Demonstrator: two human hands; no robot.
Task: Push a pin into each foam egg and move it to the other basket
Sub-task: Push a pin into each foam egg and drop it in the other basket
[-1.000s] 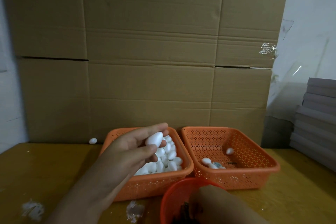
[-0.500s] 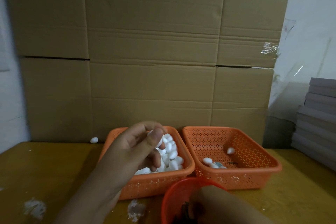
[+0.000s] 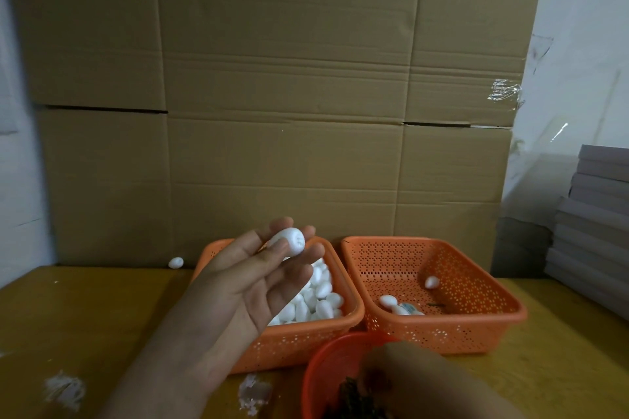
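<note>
The left hand (image 3: 252, 286) is raised palm-up above the left basket (image 3: 306, 340), pinching one white egg (image 3: 288, 241) at its fingertips (image 3: 315, 252), thumb on the near side and fingers behind. That basket sits on the yellow bench (image 3: 68, 316) and is heaped with more eggs (image 3: 316, 303). Just right of it, almost touching, stands the right basket (image 3: 476, 326), holding only a few eggs (image 3: 388, 300) on its floor, one (image 3: 431, 282) apart from the others. At the near edge the right hand (image 3: 425, 381) reaches down into a red bowl (image 3: 323, 367) with dark contents; its fingers are hidden, so I cannot tell how that grip stands. A stray egg (image 3: 176, 262) lies at the far left of the bench against the cardboard (image 3: 289, 112). White foam crumbs (image 3: 64, 389) lie near left on the bench.
</note>
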